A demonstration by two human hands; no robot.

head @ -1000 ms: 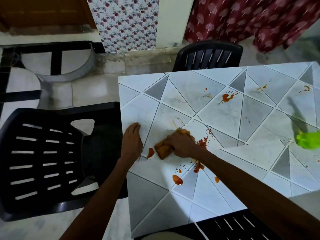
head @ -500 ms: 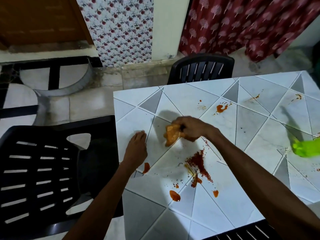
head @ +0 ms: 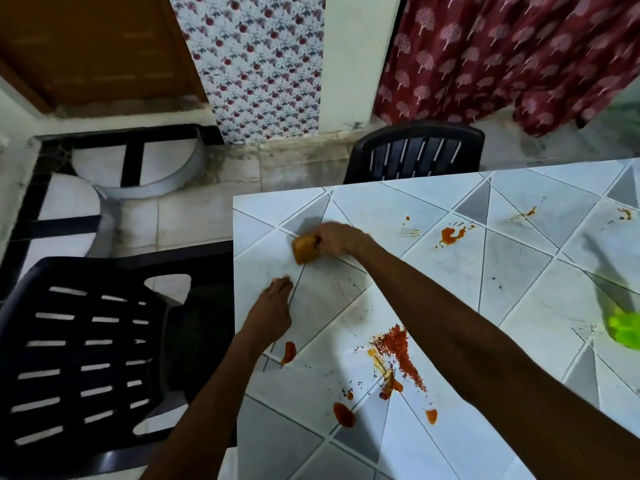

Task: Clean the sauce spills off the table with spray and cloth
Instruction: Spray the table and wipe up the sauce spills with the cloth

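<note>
My right hand (head: 341,239) grips a bunched orange cloth (head: 304,249) and presses it on the white tiled table (head: 450,265) near its far left corner. Resting flat on the table close to the left edge, my left hand (head: 273,311) holds nothing, its fingers close together. A red sauce smear (head: 398,351) lies under my right forearm, with smaller blobs (head: 343,414) toward the near edge. Another sauce splat (head: 452,234) sits farther back, and thin streaks (head: 526,213) mark the far right. A green spray bottle (head: 625,329) lies at the right edge, partly cut off.
A black plastic chair (head: 86,351) stands against the table's left side. A second black chair (head: 415,152) is pushed in at the far side. Red patterned curtains (head: 502,57) and a floral panel (head: 259,64) hang behind.
My right hand has swept the cloth away from me, from the sauce near the middle toward the far left corner. The wiped patch looks lighter. My left hand stayed planted.
</note>
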